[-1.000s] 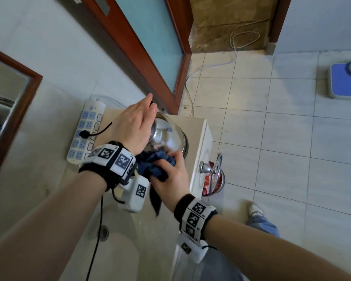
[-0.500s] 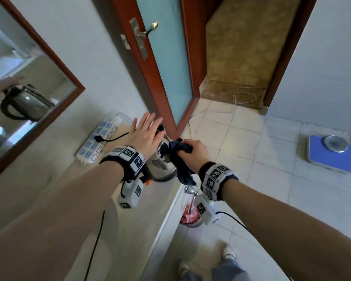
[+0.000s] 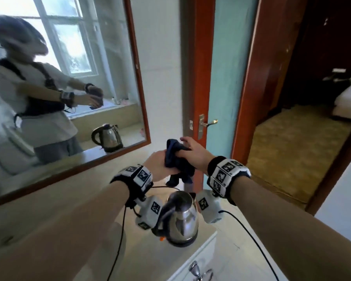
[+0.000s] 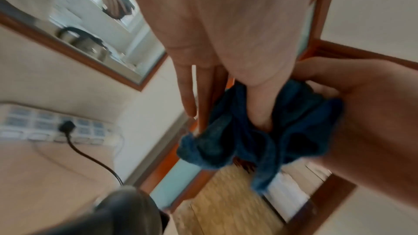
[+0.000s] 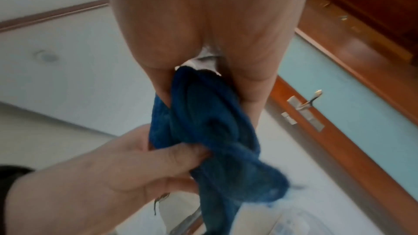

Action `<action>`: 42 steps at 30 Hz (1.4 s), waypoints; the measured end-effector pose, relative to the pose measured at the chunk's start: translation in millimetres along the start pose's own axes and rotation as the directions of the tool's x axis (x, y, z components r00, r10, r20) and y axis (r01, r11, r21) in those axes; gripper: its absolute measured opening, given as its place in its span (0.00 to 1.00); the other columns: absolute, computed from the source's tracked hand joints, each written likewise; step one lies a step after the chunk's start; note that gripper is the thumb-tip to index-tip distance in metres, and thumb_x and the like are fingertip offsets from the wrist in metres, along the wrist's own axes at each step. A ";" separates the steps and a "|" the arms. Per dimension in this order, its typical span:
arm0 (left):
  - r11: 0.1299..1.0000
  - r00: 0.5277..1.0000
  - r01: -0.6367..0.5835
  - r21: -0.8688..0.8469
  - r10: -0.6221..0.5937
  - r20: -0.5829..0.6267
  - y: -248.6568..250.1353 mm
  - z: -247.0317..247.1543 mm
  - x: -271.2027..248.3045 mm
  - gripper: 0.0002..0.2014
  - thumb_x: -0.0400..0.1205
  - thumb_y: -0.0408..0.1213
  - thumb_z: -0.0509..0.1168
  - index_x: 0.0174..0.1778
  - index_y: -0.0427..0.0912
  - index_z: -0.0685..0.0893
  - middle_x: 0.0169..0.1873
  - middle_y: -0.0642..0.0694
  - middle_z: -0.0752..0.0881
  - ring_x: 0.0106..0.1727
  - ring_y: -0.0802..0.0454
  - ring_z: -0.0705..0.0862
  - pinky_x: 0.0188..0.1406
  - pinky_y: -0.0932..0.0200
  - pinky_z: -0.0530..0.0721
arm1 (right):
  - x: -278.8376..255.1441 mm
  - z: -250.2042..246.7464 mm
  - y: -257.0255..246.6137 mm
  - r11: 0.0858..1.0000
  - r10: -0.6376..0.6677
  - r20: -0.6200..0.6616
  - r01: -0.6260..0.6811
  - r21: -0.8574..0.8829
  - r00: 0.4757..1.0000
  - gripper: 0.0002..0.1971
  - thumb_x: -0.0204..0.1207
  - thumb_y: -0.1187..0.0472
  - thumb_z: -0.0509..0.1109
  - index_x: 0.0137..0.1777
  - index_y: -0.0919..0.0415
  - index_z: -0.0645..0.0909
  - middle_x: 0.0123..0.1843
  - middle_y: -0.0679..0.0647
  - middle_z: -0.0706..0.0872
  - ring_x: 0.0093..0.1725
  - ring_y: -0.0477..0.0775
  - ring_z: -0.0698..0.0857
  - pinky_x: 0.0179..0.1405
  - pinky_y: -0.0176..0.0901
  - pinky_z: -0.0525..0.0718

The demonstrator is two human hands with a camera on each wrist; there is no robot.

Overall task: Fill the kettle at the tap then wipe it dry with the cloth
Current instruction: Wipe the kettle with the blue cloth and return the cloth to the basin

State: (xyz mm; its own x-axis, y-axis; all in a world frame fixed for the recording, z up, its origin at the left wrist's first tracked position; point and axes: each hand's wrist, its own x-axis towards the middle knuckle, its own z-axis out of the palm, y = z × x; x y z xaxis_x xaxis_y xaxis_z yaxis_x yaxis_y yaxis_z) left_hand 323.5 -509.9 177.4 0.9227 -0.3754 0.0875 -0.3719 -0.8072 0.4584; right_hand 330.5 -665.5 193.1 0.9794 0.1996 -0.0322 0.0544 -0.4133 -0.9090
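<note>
Counter [image 3: 166,258]: kettle [image 3: 180,218] upright; both hands hold cloth [image 3: 177,161] above.

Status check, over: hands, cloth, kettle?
Left hand and right hand both grip the blue cloth, raised. Kettle untouched on counter below. Nothing in the way.

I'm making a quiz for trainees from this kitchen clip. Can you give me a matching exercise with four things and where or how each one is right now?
Things:
1. cloth
2. kettle
3. plug
4. door handle

States:
A. stands on the counter, below the hands
B. sits in the power strip
C. bunched up, held between both hands
D. on the blue door with the wooden frame

Pairs: 1-C, 2-A, 3-B, 4-D
</note>
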 end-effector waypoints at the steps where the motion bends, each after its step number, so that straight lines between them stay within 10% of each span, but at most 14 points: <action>1: 0.999 0.999 0.034 0.006 -0.034 -0.019 -10.3 -10.8 -10.2 0.19 0.75 0.46 0.71 0.56 0.36 0.86 0.47 0.38 0.89 0.52 0.39 0.87 0.49 0.51 0.81 | 1.3 13.4 -8.7 1.000 0.006 0.036 -0.006 0.005 0.999 0.31 0.78 0.58 0.70 0.79 0.53 0.63 0.71 0.63 0.79 0.67 0.63 0.81 0.63 0.58 0.83; 3: 0.992 0.991 0.125 0.013 -0.124 -0.050 -35.5 -33.1 -38.2 0.15 0.76 0.40 0.71 0.53 0.32 0.85 0.42 0.40 0.87 0.50 0.39 0.87 0.44 0.54 0.78 | 2.4 41.0 -25.9 0.999 0.035 0.137 -0.040 0.032 0.990 0.28 0.78 0.56 0.71 0.76 0.52 0.65 0.66 0.61 0.81 0.61 0.64 0.84 0.47 0.57 0.89; 10: 0.867 0.871 0.486 -0.112 -0.491 -0.020 -156.3 -106.4 -183.6 0.12 0.73 0.38 0.75 0.50 0.48 0.83 0.44 0.47 0.87 0.49 0.46 0.85 0.53 0.53 0.82 | -1.7 197.2 -101.8 0.978 -0.074 0.560 0.171 -0.122 0.825 0.32 0.73 0.67 0.77 0.75 0.56 0.70 0.48 0.53 0.83 0.43 0.55 0.88 0.41 0.49 0.92; 17: 0.629 0.627 0.746 -0.218 -0.774 -0.088 -254.3 -144.3 -375.8 0.27 0.70 0.37 0.77 0.65 0.54 0.80 0.49 0.46 0.87 0.48 0.45 0.86 0.47 0.51 0.88 | -41.6 408.7 -162.3 0.763 -0.194 0.760 0.583 -0.280 0.620 0.20 0.73 0.62 0.75 0.65 0.64 0.80 0.58 0.61 0.87 0.57 0.63 0.86 0.55 0.54 0.86; 22: 0.445 0.454 0.832 -0.333 -0.890 -0.055 -308.8 -119.4 -501.7 0.28 0.73 0.34 0.72 0.71 0.49 0.78 0.50 0.42 0.88 0.42 0.46 0.87 0.44 0.51 0.89 | -79.3 543.4 -153.2 0.672 -0.081 0.891 0.684 -0.282 0.447 0.05 0.72 0.55 0.69 0.41 0.55 0.81 0.37 0.56 0.87 0.39 0.62 0.88 0.37 0.51 0.87; 32: 0.153 0.176 0.963 -0.221 -0.980 0.089 -373.2 -7.9 -658.7 0.21 0.78 0.35 0.70 0.68 0.42 0.81 0.65 0.42 0.84 0.64 0.41 0.83 0.59 0.53 0.81 | -171.9 715.4 -67.6 0.695 0.190 0.943 0.641 -0.325 0.272 0.12 0.76 0.62 0.70 0.58 0.64 0.83 0.51 0.63 0.90 0.47 0.65 0.91 0.46 0.59 0.91; 42: 0.119 0.152 0.954 -0.277 -0.983 0.103 -388.6 28.0 -671.0 0.21 0.74 0.45 0.69 0.65 0.50 0.83 0.62 0.45 0.87 0.61 0.43 0.86 0.61 0.49 0.85 | -170.5 738.8 -24.3 0.728 0.269 0.927 0.576 -0.372 0.260 0.29 0.69 0.43 0.76 0.66 0.58 0.78 0.58 0.58 0.88 0.48 0.61 0.89 0.47 0.53 0.91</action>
State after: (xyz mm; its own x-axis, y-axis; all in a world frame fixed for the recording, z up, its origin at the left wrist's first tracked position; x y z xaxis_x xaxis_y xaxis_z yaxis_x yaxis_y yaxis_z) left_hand -154.0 43.0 -84.3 0.4958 0.6894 -0.5280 0.8637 -0.3281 0.3826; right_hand 18.4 -33.1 -86.4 0.0888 0.7648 -0.6381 0.6761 -0.5168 -0.5253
